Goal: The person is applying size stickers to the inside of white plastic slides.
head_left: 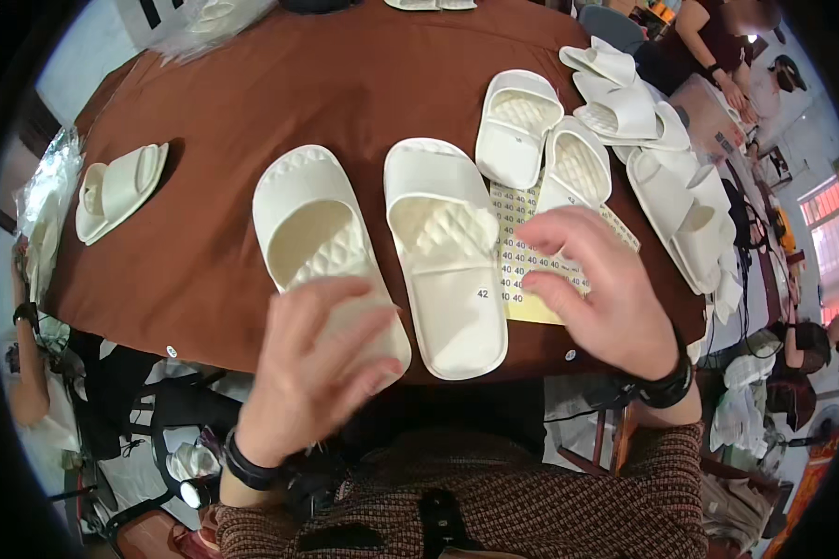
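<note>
Two white slide slippers lie side by side on the table in front of me, toes pointing away. Over the heel of the left slipper [298, 177] hovers my left hand [312, 359], fingers apart and a little blurred; it hides much of that heel. The right slipper [459, 326] bears a small printed mark on its heel. My right hand [601, 284] is just right of it, above a yellow sheet of printed stickers [529, 309], thumb and forefinger spread with nothing seen between them. Two more white slippers [515, 154] rest on the sheet's far end or just beyond it.
A brown cloth covers the table [214, 252]. Several white slippers [685, 210] are heaped along its right side. One slipper [121, 191] lies alone at the left, near clear plastic wrapping [51, 186]. Other people are around the table's left and at the far right.
</note>
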### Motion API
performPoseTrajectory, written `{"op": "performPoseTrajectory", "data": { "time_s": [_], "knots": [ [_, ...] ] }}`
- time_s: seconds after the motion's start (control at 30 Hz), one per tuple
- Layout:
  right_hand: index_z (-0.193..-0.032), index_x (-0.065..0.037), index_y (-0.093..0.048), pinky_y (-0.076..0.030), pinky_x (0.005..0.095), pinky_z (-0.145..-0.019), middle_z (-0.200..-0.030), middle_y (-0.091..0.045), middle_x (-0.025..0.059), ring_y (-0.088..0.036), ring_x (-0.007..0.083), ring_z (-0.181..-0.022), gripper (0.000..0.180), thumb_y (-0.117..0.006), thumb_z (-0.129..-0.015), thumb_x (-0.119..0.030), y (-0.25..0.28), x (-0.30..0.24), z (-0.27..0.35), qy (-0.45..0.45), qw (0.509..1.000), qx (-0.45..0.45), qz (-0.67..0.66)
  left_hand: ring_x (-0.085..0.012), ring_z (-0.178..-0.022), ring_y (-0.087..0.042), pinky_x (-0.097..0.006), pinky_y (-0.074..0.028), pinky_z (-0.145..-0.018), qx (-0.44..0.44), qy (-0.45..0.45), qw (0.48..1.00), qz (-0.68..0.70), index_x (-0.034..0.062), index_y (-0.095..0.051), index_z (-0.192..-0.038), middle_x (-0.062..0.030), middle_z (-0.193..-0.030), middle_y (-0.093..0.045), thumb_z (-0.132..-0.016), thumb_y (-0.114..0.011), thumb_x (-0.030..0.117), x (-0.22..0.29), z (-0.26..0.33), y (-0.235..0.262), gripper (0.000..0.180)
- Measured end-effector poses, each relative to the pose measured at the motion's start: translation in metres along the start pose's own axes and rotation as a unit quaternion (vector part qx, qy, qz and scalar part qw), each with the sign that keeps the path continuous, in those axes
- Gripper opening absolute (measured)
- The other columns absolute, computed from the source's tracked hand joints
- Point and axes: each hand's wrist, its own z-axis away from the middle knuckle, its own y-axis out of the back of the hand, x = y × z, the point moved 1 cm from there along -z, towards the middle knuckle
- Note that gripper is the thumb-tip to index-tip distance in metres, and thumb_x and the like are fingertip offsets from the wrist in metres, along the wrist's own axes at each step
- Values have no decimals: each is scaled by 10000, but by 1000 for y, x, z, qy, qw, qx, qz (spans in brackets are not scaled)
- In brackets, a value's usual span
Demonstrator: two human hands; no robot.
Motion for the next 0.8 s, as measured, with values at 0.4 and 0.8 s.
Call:
{"op": "performPoseTrajectory", "data": {
  "time_s": [0.4,0.8],
  "knots": [
    [-1182,20,-567,-493,302,-789,-1039,-635,132,-621,204,-905,438,-679,-856,-250,-28,63,-94,-59,992,-98,-59,-175,-876,-537,-292,-474,-746,113,131,985,20,-4,-596,-1190,-101,-1217,-551,-821,-694,69,-85,-35,44,389],
    [-1086,84,-623,-499,351,-846,-1019,-661,263,-653,302,-963,578,-749,-789,-396,-38,67,-103,-54,986,-127,-97,-132,-823,-531,-269,-448,-728,-122,200,968,87,26,-496,-1370,-81,-964,-615,-756,-678,193,-130,-80,67,661]
  ]
}}
